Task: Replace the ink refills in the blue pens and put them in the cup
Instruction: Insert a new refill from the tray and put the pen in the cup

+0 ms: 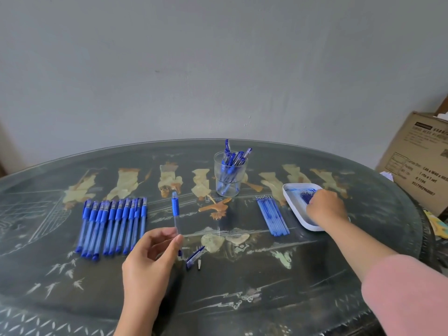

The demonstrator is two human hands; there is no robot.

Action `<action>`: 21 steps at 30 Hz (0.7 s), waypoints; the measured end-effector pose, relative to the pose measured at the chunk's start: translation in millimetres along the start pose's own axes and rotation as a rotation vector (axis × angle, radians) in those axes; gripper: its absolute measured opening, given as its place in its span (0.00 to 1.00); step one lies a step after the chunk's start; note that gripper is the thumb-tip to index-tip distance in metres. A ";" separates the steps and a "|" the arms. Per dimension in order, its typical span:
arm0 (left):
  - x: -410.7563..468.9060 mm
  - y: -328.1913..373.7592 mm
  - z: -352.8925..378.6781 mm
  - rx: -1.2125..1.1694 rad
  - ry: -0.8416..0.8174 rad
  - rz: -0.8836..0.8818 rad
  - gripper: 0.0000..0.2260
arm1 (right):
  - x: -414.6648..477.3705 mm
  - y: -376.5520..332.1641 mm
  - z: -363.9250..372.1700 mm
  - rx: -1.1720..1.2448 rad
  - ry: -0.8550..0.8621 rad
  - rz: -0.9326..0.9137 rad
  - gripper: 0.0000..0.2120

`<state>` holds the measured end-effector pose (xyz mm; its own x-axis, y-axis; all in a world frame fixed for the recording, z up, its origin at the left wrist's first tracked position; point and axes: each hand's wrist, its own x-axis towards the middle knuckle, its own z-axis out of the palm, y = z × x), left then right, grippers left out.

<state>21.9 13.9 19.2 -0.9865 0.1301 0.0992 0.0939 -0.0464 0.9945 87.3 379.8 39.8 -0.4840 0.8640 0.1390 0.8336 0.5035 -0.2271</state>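
My left hand [150, 260] pinches a clear pen barrel [176, 214] with a blue grip, held upright above the table. A blue pen cap [194, 257] and a small metal tip [199, 264] lie just right of that hand. My right hand [326, 208] reaches into a white tray [291, 202] holding blue refills [306, 194]; its fingertips are hidden, so I cannot see whether they grip anything. A row of several blue refills [272, 215] lies left of the tray. Several capped blue pens [114, 224] lie in a row at the left. A clear cup [229, 174] holds several pens.
The oval glass-topped table [242, 287] bears painted figures. A cardboard box [417, 161] stands beyond the table's right edge, with papers beside it. A plain wall rises behind the table.
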 end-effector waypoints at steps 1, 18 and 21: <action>-0.1 -0.2 0.0 0.003 0.000 -0.003 0.07 | -1.4 3.3 0.5 -0.025 -0.010 0.004 0.07; 0.9 0.0 -0.2 -0.007 -0.011 -0.020 0.07 | -11.3 3.9 8.0 0.009 0.029 0.080 0.06; -0.2 1.2 -0.1 -0.026 0.000 -0.035 0.06 | -15.7 0.3 -0.2 0.113 0.107 -0.001 0.08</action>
<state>22.2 13.7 20.4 -0.9891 0.1326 0.0642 0.0556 -0.0670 0.9962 95.2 366.3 37.8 -0.4484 0.8611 0.2396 0.7952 0.5067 -0.3330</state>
